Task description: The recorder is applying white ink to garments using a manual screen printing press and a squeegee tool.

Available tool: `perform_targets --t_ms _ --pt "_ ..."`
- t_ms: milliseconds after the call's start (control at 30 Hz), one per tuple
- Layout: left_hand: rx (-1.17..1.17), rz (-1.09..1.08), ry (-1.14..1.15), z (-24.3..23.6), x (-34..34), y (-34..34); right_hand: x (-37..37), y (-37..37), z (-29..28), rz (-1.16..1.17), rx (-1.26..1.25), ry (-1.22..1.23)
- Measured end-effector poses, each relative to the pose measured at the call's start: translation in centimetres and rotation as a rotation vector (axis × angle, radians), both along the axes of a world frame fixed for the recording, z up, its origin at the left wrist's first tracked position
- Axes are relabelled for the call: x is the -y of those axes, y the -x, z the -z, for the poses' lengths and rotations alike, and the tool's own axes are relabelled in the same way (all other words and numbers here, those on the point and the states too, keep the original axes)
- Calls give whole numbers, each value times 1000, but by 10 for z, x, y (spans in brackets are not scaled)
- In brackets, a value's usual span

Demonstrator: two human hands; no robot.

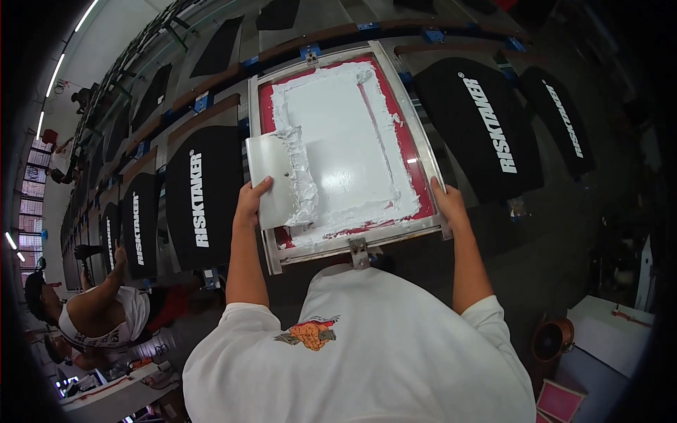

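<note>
A screen-printing screen (338, 141) with a metal frame and red mesh edge lies before me, white ink spread across its middle and heaped unevenly round the border. My left hand (252, 201) grips a flat silver squeegee blade (269, 182) at the screen's left side, thumb over its face, with thick white ink along the blade's inner edge. Whether those fingers also touch the frame is hidden. My right hand (448, 199) is closed on the frame's right rail (423, 144). A metal clamp bracket (359, 252) sits at the middle of the near rail.
Black fabric panels (469, 127) with white lettering lie on a long row of boards either side and beyond. A co-worker (99, 314) reaches toward a panel at lower left. A round fan (549, 338), white cabinet (610, 321) and pink-meshed screen (559, 400) stand at lower right.
</note>
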State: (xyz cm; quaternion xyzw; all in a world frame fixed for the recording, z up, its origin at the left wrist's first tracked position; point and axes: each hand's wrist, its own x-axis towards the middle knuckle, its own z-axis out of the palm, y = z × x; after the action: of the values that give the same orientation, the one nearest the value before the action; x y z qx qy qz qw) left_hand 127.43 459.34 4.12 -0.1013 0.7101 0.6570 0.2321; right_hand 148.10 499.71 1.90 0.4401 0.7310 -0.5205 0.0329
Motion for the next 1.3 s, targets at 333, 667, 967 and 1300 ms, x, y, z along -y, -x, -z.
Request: perform_targets --t_ms 333,667,967,1300 --pt "-533 505 730 -84 -104 134 107 -63 -21 -487 162 264" --pt "-1350 449 1028 43 -164 130 170 -64 16 -420 44 395" --pt "-926 784 845 -78 -120 -49 158 -59 12 -633 -32 193" --pt "-666 953 979 -71 -108 -107 93 26 -90 -796 -754 -976"
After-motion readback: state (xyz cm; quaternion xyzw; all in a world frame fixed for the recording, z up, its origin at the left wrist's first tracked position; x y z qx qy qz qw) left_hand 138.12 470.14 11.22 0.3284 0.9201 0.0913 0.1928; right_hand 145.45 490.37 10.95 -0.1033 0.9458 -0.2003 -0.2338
